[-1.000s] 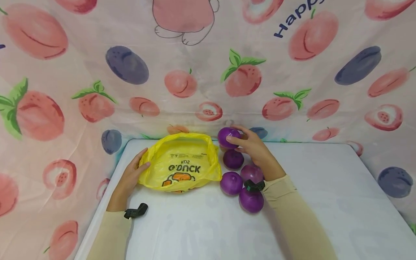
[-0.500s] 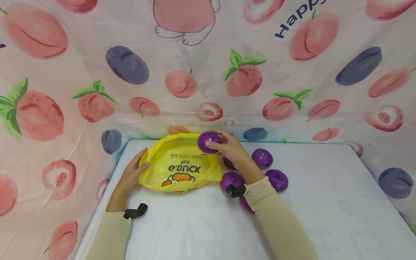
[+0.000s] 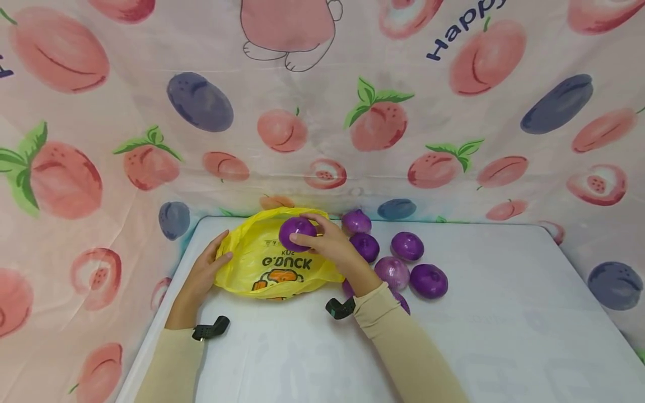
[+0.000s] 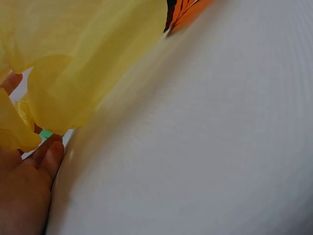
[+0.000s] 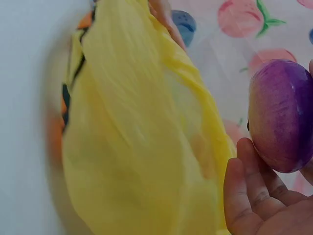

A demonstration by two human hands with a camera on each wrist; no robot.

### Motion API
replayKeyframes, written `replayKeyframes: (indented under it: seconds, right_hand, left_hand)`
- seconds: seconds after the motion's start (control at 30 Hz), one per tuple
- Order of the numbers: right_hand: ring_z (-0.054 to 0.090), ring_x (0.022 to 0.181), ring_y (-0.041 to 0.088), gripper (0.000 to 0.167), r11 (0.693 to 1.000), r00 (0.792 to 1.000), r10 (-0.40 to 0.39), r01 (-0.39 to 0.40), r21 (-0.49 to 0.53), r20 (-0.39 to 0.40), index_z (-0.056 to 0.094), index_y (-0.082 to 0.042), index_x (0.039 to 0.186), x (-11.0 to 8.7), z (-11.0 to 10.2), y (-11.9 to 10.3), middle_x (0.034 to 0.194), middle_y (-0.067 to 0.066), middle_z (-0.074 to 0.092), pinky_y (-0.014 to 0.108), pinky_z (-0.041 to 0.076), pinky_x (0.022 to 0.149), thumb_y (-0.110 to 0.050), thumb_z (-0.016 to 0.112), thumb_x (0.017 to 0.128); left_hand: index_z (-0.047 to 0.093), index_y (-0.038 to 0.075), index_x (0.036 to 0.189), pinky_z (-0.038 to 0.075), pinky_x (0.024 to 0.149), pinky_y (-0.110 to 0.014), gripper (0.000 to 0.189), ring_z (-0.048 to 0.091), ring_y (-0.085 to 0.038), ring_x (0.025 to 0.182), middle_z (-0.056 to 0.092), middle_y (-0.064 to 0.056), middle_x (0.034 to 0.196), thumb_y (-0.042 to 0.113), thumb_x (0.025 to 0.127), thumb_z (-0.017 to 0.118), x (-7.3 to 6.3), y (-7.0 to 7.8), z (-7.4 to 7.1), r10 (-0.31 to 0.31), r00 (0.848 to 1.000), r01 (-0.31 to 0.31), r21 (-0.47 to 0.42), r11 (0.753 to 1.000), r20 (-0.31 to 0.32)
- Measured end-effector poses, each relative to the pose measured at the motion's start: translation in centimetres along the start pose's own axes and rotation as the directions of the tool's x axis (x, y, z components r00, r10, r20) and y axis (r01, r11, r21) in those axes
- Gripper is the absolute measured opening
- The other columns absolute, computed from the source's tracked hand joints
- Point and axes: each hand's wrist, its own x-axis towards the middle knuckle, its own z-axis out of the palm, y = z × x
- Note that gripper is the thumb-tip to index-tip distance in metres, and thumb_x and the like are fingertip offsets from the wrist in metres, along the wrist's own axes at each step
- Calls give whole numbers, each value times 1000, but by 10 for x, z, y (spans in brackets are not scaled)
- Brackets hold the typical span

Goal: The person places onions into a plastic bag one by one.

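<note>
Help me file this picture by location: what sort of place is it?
Probably a staged tabletop set-up, likely indoors: a fruit-print sheet forms the backdrop behind and on both sides of a white table, where purple onions sit beside a yellow plastic bag.

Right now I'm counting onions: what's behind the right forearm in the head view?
One purple onion peeks out left of the right forearm, another onion right of it. Most of both is covered; anything wholly behind cannot be seen.
</note>
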Motion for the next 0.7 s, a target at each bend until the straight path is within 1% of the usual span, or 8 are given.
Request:
replayKeyframes:
  seconds: [0.1, 0.23, 0.33, 0.47, 0.63, 0.7]
  right_hand:
    - [64, 115, 25, 74, 1000, 1000, -5, 5, -8, 17, 51, -33, 148, 1, 10, 2, 134, 10, 58, 43, 56, 102, -48, 83, 83]
    - [62, 114, 26, 71, 1000, 999, -25, 25, -5, 36, 52, -35, 146, 2, 24, 7, 132, 10, 58, 49, 54, 103, -47, 83, 83]
    - [63, 112, 26, 72, 999, 998, -36, 37, -22, 47, 52, -34, 147, 3, 34, 10, 129, 9, 59, 48, 55, 101, -48, 82, 83]
    - [63, 112, 24, 75, 997, 998, -35, 39, -74, 48, 52, -32, 148, 3, 46, 12, 128, 7, 61, 42, 56, 98, -52, 82, 82]
    - [61, 117, 23, 74, 989, 999, -33, 39, -141, 40, 53, -37, 146, 5, 59, 12, 132, 5, 61, 44, 54, 102, -55, 82, 80]
    - [60, 120, 24, 75, 986, 998, -37, 44, -160, 47, 53, -35, 147, 6, 64, 12, 134, 6, 61, 45, 53, 104, -55, 82, 80]
  left_hand:
    - [25, 27, 164, 12, 129, -54, 66, 9, -27, 160, 14, -2, 173, 27, 106, 56, 1, -2, 0, 3, 1000, -3, 1, 1000, -2]
    - [26, 27, 163, 12, 129, -54, 66, 10, -27, 160, 15, -2, 173, 30, 105, 57, 3, -3, 0, 6, 1000, -5, 9, 1000, -5]
    - [26, 27, 163, 13, 129, -53, 66, 11, -27, 159, 15, -1, 173, 29, 105, 57, 5, -4, 0, -1, 1000, 1, 11, 1000, -8]
    - [26, 28, 163, 14, 129, -53, 67, 11, -26, 160, 15, -1, 173, 30, 105, 58, 5, -5, -1, -16, 1000, 16, 10, 1000, -9]
    - [26, 30, 163, 14, 129, -54, 67, 11, -27, 160, 16, -1, 173, 32, 104, 58, 4, -6, -2, -14, 1000, 14, 23, 1000, -13]
    - [27, 30, 163, 14, 129, -54, 67, 12, -28, 159, 17, -1, 173, 33, 104, 58, 4, -7, -2, -10, 1000, 11, 28, 1000, -15]
